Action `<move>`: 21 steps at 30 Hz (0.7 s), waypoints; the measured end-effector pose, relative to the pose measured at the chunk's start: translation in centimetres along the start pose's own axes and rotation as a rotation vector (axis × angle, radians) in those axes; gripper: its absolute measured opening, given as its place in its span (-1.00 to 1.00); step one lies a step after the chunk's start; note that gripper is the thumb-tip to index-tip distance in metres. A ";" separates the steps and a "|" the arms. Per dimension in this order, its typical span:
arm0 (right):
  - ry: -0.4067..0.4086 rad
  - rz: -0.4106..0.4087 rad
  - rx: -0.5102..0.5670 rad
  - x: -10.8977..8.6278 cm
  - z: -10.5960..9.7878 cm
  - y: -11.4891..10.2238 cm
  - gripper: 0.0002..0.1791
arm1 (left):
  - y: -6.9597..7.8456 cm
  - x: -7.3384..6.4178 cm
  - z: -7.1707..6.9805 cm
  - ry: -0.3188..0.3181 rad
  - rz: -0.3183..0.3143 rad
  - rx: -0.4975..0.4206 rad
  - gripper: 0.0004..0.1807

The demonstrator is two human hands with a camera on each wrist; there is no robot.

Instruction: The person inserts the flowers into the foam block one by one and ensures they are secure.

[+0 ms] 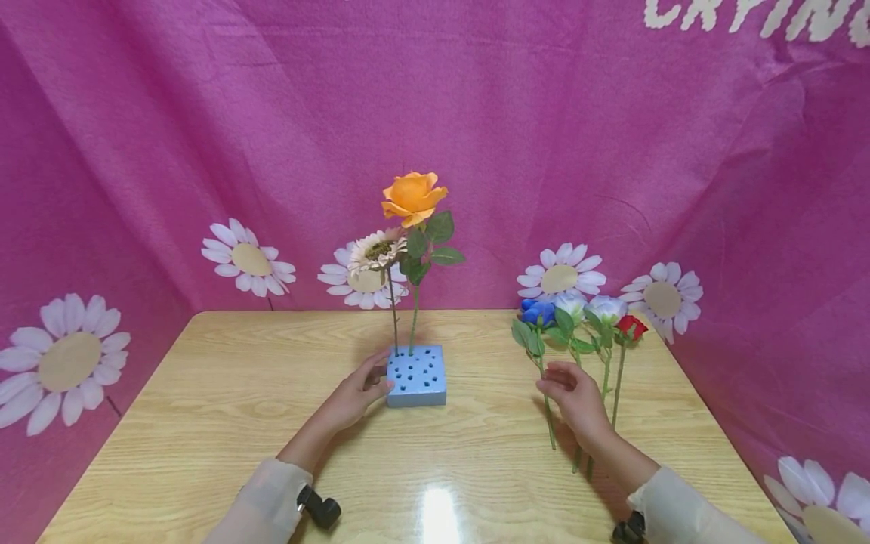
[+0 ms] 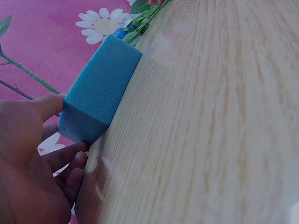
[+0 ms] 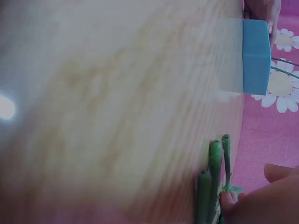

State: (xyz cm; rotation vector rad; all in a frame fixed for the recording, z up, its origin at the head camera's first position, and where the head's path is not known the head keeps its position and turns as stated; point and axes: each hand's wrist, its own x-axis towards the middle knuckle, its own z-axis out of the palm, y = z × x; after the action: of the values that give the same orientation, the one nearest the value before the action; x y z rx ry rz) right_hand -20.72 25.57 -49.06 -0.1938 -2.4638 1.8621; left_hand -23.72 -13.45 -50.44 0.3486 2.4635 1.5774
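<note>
A light blue foam block [image 1: 416, 398] with holes in its top stands on the table. An orange rose [image 1: 413, 196] and a cream daisy-like flower [image 1: 376, 251] stand upright in holes at its back left. My left hand [image 1: 353, 397] holds the block by its left side, thumb at the near corner [image 2: 86, 123] and fingers around behind. My right hand [image 1: 578, 400] is over the lying flowers, beside the stem of a blue rose [image 1: 538, 312]. In the right wrist view one fingertip is right at a green stem [image 3: 227, 158], and another digit stands apart from it.
Two pale white-blue flowers [image 1: 607, 308] and a red rose [image 1: 632, 327] lie at the table's right, stems toward me. Behind the wooden table [image 1: 258, 355] hangs a magenta cloth [image 1: 285, 136] printed with white daisies. A dark wrist device [image 1: 319, 508] sits at my left cuff.
</note>
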 end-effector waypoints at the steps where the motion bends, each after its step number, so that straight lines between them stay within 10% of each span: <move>1: -0.001 0.003 -0.003 0.0 0.0 0.0 -0.46 | 0.0 0.0 0.0 0.001 -0.001 0.000 -0.30; 21: -0.036 0.042 -0.103 0.1 -0.1 0.6 -0.38 | 0.0 -0.1 0.0 -0.003 -0.009 0.013 -0.29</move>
State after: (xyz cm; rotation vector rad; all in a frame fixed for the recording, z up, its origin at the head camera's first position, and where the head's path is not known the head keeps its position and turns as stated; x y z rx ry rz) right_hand -20.77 25.88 -49.63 -0.2193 -2.6011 1.7710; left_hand -23.65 -13.49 -50.39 0.3411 2.4714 1.5567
